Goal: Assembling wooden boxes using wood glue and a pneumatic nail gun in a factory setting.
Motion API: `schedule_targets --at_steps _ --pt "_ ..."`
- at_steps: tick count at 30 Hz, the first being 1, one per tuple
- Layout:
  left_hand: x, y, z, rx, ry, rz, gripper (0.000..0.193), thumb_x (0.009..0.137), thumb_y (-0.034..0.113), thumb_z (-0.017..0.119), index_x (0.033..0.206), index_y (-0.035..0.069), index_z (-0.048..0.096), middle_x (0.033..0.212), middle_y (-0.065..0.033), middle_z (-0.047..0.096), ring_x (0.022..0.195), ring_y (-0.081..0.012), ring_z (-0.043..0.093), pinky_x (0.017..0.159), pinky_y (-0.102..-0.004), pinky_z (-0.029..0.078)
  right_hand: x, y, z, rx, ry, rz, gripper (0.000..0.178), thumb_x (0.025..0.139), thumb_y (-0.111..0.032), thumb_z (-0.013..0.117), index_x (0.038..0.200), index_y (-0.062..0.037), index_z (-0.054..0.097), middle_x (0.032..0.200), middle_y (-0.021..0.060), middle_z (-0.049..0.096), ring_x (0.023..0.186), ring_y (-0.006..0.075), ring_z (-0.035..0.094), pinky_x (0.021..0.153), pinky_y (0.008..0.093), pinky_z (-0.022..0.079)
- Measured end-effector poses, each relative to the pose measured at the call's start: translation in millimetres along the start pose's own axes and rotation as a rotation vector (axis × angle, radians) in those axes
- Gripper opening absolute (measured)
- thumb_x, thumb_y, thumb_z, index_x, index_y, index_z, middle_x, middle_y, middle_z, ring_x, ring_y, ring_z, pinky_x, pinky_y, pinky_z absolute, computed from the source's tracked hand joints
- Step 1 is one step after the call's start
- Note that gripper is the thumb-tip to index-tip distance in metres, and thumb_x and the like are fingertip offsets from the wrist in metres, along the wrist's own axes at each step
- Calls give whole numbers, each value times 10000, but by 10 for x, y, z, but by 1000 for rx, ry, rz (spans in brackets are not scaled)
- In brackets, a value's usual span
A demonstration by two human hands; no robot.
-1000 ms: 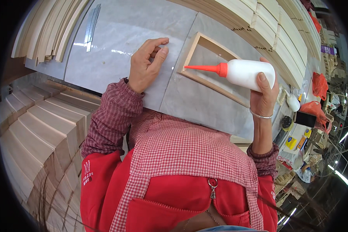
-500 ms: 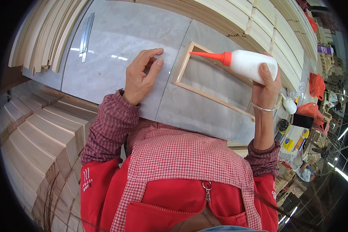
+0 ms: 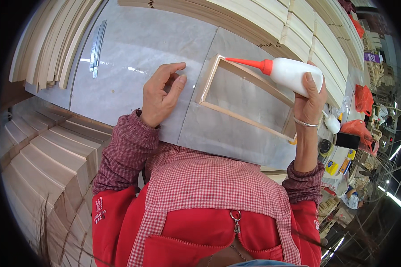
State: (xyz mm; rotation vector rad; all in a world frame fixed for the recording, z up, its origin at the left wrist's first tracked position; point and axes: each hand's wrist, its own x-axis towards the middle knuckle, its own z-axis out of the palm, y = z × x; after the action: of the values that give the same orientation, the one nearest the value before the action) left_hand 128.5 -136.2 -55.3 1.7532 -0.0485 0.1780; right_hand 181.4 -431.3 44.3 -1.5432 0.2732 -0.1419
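Observation:
In my right hand [image 3: 311, 100] is a white squeeze bottle [image 3: 294, 75] with a long red nozzle, tilted almost flat and pointing left. Its tip is at the far left corner of a narrow wooden frame [image 3: 243, 119] standing on the grey tabletop. A glossy, wet-looking line runs along the top edge of the frame's left end. My left hand [image 3: 162, 94] hovers left of the frame, holding nothing, with thumb and fingers curved and apart.
Thin metal strips [image 3: 97, 50] lie at the tabletop's far left. Stacked wooden boards [image 3: 272, 22] line the back, and more wood pieces [image 3: 53, 155] are piled at the left. On the right are a second white bottle [image 3: 331, 122], a dark phone-like slab [image 3: 347, 140] and red plastic bags [image 3: 364, 99].
The bottle and its nozzle tip have shifted slightly right, along the frame's end to its far corner. My left hand stays nearly in place.

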Motion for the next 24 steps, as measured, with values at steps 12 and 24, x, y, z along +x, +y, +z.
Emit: schedule_targets --at_steps 12,24 --pt "-4 -5 9 86 -27 4 258 847 21 574 1104 14 601 1015 -72 605 798 -139 547 737 -228 448 -113 -43 -667 -17 112 -43 429 796 -110 687 1179 -6 522 1046 132 552 923 216 555 796 281 485" --pt "-10 35 84 112 -51 -52 249 887 35 532 1130 13 585 1055 -76 599 844 -144 548 766 -229 444 -348 -71 -1470 -8 283 -51 404 789 -90 691 1158 -18 542 1027 113 560 888 195 563 768 249 493"
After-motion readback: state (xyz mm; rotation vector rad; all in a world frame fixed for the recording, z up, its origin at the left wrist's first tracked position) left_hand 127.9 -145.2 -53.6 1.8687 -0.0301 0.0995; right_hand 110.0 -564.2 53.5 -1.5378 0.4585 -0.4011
